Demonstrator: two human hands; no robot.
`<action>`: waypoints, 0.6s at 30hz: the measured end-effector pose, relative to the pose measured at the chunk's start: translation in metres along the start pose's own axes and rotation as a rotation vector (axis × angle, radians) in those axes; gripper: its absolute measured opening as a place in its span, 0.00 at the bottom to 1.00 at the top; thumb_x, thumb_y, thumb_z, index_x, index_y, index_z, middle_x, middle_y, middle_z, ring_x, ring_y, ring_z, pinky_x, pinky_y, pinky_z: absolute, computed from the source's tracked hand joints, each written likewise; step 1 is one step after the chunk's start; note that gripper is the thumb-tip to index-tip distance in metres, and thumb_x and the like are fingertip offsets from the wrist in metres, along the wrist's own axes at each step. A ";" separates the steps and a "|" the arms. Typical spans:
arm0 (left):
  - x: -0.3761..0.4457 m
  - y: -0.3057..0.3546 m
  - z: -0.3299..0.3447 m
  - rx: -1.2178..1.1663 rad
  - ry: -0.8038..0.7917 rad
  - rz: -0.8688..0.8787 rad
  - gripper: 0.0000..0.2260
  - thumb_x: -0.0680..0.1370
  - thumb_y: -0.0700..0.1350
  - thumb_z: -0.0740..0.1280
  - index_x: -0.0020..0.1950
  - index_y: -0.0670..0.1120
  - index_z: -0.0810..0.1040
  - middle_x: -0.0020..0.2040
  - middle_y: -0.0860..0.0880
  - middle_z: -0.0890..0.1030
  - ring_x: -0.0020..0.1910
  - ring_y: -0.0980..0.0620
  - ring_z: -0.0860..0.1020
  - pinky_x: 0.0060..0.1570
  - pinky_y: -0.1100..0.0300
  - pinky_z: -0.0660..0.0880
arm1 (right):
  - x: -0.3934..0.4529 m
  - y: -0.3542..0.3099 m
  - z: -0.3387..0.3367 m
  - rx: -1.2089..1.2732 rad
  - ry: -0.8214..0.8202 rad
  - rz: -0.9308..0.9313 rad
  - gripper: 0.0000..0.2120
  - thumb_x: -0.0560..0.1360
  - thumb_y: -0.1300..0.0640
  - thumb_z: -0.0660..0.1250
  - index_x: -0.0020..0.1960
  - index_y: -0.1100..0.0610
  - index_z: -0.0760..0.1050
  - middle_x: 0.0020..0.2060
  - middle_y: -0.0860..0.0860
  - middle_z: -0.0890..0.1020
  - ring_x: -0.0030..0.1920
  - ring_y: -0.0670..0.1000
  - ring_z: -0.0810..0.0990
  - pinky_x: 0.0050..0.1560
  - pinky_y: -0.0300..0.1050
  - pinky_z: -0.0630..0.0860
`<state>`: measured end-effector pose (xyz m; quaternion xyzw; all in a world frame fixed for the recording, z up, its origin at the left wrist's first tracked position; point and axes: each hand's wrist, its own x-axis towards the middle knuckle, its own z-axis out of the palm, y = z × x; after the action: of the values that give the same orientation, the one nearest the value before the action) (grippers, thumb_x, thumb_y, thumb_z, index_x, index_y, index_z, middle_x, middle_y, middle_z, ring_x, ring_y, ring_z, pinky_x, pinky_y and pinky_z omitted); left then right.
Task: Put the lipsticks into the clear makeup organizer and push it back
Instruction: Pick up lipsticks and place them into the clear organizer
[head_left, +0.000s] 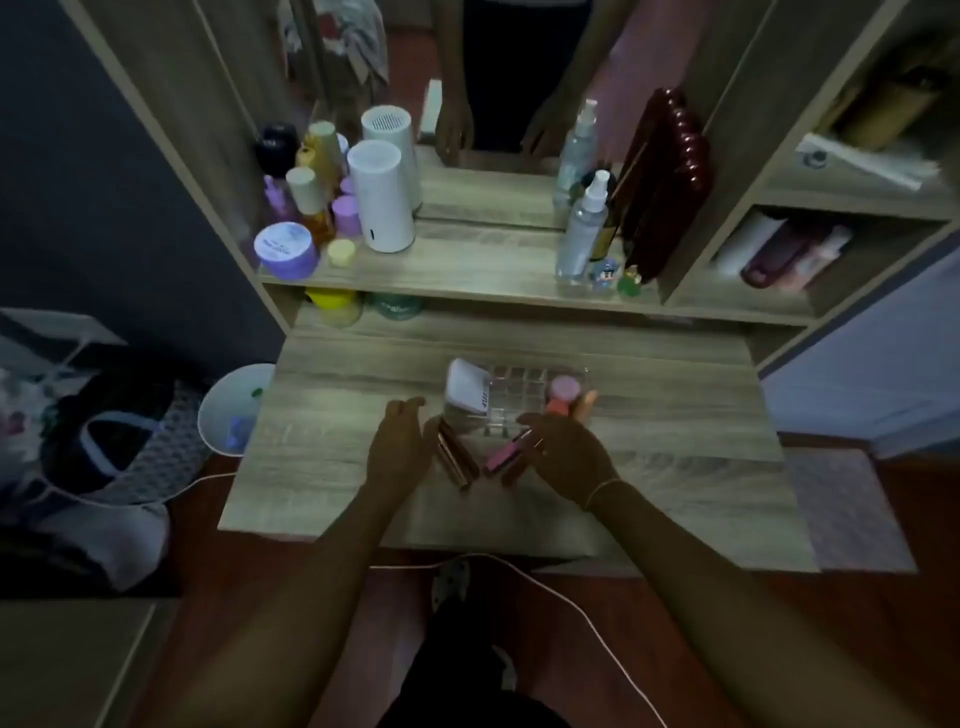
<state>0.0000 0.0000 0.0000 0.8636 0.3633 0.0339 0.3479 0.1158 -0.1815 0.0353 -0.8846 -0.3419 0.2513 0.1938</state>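
Head view: lipsticks (457, 457) between hands, beside organizer (519, 397).

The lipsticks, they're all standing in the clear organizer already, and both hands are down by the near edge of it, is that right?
Not quite. The head view shows the lipsticks lying on the tabletop in front of the clear organizer, not standing in it. The left hand and right hand are indeed down by its near edge.

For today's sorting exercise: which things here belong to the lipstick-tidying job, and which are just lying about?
Job: clear organizer, rose-gold lipsticks, pink lipstick, left hand, right hand.

Lying about: white humidifier, spray bottle, purple jar, bin.
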 end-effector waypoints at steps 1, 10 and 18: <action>0.001 -0.002 0.003 -0.004 -0.007 -0.059 0.19 0.80 0.48 0.62 0.68 0.42 0.69 0.66 0.39 0.70 0.58 0.39 0.75 0.55 0.48 0.73 | 0.003 0.000 0.006 0.007 0.002 0.012 0.17 0.77 0.56 0.61 0.65 0.54 0.72 0.59 0.58 0.79 0.58 0.60 0.78 0.58 0.56 0.75; 0.010 -0.007 0.034 -0.114 0.045 -0.236 0.20 0.76 0.45 0.68 0.63 0.38 0.69 0.58 0.37 0.72 0.51 0.40 0.76 0.42 0.57 0.68 | 0.020 -0.015 0.045 0.040 -0.032 0.064 0.14 0.76 0.54 0.65 0.60 0.55 0.76 0.57 0.56 0.81 0.56 0.57 0.79 0.56 0.51 0.75; 0.021 -0.019 0.029 -0.185 0.079 -0.240 0.12 0.75 0.42 0.68 0.55 0.41 0.72 0.53 0.40 0.74 0.44 0.50 0.71 0.42 0.59 0.65 | 0.051 -0.043 0.072 -0.187 -0.030 0.007 0.14 0.76 0.50 0.61 0.57 0.55 0.74 0.53 0.56 0.79 0.53 0.58 0.78 0.48 0.54 0.76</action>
<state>0.0131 0.0064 -0.0373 0.7763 0.4725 0.0595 0.4130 0.0855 -0.1033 -0.0158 -0.8961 -0.3637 0.2321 0.1043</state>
